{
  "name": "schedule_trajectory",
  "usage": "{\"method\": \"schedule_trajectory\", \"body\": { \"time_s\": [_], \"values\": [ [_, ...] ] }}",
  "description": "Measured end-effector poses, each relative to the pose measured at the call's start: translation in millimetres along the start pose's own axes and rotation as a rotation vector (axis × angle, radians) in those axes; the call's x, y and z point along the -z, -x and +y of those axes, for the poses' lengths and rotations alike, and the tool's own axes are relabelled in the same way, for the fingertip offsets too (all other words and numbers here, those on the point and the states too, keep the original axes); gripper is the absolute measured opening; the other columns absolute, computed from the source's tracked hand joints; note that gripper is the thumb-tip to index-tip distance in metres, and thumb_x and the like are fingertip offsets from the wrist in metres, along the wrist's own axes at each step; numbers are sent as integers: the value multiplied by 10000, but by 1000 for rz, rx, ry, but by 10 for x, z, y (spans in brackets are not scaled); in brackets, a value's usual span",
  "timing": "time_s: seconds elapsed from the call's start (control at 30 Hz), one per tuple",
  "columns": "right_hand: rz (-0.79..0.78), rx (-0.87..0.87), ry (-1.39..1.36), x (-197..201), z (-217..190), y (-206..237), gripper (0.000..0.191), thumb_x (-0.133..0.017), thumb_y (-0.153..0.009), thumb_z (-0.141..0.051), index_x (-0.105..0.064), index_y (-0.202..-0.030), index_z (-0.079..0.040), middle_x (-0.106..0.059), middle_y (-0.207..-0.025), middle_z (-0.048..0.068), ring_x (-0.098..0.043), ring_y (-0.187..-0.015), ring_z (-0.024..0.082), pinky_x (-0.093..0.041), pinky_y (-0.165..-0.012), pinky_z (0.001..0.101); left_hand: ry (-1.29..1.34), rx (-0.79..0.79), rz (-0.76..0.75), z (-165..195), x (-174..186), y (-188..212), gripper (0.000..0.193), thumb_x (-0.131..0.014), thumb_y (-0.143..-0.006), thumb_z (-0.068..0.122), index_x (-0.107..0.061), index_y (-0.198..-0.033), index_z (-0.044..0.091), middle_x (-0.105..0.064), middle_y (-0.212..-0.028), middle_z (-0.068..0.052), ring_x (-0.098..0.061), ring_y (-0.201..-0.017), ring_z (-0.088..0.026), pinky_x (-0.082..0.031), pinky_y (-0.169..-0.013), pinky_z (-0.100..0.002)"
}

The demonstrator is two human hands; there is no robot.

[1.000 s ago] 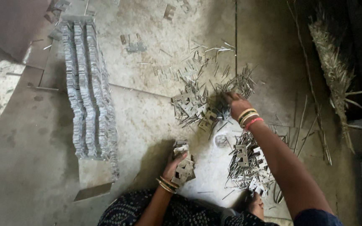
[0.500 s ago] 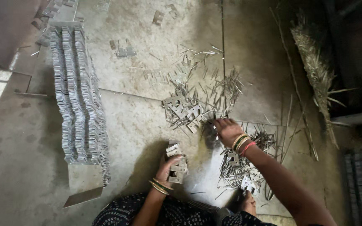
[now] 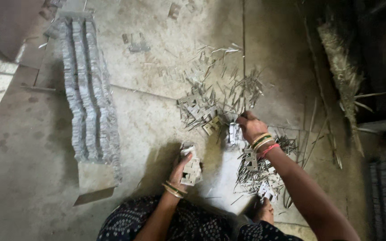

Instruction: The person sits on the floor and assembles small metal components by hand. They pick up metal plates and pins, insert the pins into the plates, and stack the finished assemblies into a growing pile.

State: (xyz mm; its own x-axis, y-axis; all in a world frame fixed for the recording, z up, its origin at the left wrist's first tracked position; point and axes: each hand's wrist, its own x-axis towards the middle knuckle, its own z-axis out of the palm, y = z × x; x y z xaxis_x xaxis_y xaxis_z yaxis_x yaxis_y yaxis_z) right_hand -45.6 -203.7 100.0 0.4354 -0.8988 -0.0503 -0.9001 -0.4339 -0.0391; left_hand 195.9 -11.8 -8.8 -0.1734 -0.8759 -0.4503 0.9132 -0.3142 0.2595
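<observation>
Back from the far plates, my right hand (image 3: 251, 127) now pinches one small plate near the pile (image 3: 202, 109); my left hand (image 3: 185, 168) grips the stack (image 3: 191, 166), just nearer me. I judge squaring edges keeps it tidy.

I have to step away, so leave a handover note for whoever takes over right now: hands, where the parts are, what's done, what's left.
Left hand: holds a small stack of metal plates near the lap.
Right hand: reaches out to the loose plates and pins on the floor, fingers closed on something small; what it is cannot be told.
A second pile of pins and plates lies under the right forearm.
Done: long rows of stacked plates lie on the left.
Left: both loose piles are unsorted.
</observation>
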Motion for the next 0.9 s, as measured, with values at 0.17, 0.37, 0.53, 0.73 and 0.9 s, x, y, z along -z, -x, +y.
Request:
{"method": "schedule_trajectory", "body": {
  "time_s": [0.17, 0.37, 0.53, 0.73, 0.9],
  "values": [
    [98, 177, -29, 301, -445, 394, 138, -616, -960, -122, -728, -1040, -133, -704, -1003, 140, -701, -784, 341, -584, -629, 451, 59, -2, -40, -78, 77, -34, 208, -759, -915, 163, -656, -1067, 66, -726, -830, -87, -722, -672, -217, -596, -571, -358],
    [260, 496, -68, 56, -669, 641, 124, -686, -990, -208, -743, -1048, -115, -748, -1160, 121, -704, -860, 242, -598, -663, 352, 50, -25, -64, -97, 126, -16, 269, -760, -909, 224, -668, -1098, 57, -725, -841, -92, -720, -659, -220, -598, -568, -368],
    [42, -139, -25, -232, -222, 490, 467, -790, -832, -400, -708, -1040, 10, -704, -1062, 258, -684, -950, 429, -577, -763, 498, -65, -130, -29, -63, 126, 42, 312, -784, -903, 165, -663, -1169, 56, -702, -913, -42, -697, -733, -167, -581, -634, -332],
    [-192, -397, -71, -390, -74, 397, 484, -838, -762, -412, -731, -1025, -20, -724, -987, 251, -706, -957, 428, -584, -873, 500, -113, -57, 5, -26, 14, 64, 301, -763, -848, 91, -650, -1123, 45, -694, -870, -58, -700, -688, -190, -600, -599, -365],
    [-155, -466, -147, -246, 6, 557, 374, -753, -851, -331, -722, -1110, -63, -766, -901, 237, -745, -857, 416, -597, -829, 495, -76, -44, -23, 9, -6, 120, 285, -736, -836, 123, -646, -1099, 57, -703, -839, -74, -713, -644, -228, -594, -552, -369]
  ]
}}
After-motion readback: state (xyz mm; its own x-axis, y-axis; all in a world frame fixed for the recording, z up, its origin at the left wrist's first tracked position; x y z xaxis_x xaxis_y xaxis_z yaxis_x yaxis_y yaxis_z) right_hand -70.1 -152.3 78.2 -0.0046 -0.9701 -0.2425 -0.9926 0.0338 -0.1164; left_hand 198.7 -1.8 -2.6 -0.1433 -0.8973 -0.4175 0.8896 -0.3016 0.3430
